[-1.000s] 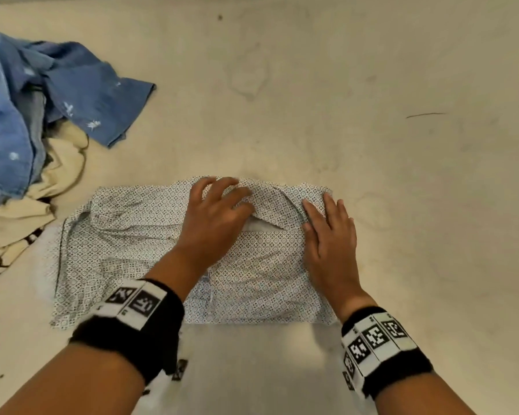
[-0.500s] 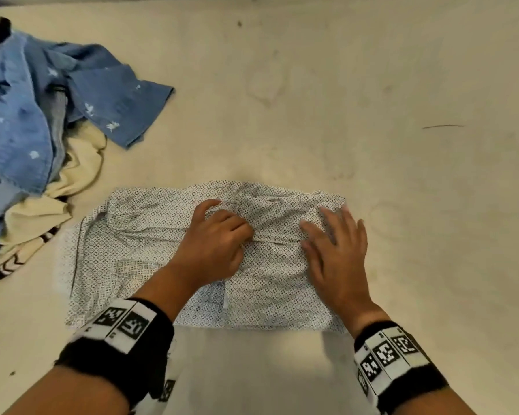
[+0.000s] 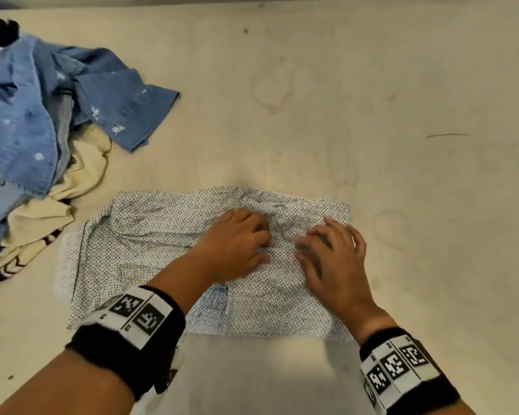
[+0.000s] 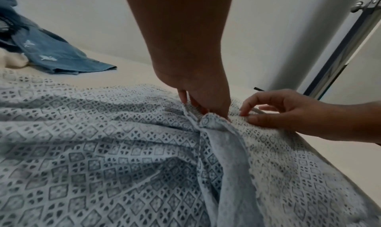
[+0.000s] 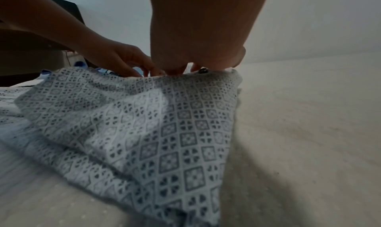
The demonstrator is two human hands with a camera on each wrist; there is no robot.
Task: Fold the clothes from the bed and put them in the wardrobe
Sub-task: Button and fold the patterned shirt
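Item: patterned shirt (image 3: 150,253), half-folded on bed (image 3: 402,145). My left hand (image 3: 234,247) and right hand (image 3: 333,259) pinch its collar area with curled fingers, gathering fabric to square the fold.

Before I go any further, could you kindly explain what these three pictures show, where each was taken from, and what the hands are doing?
There is no machine here: a person works with two bare hands, each wrist wearing a black band with printed square markers. The wide picture comes from a camera on the person's head, looking down at a bed. The other two come from cameras on the wrists, looking along each hand.

On the bed lies a patterned shirt, partly folded. The left hand and the right hand both pinch its cloth near the collar; the left wrist picture shows the fabric bunched under the left fingers. At the far left sits a pile of unfolded clothes: a blue denim shirt over a cream garment. The wardrobe cannot be made out for certain.
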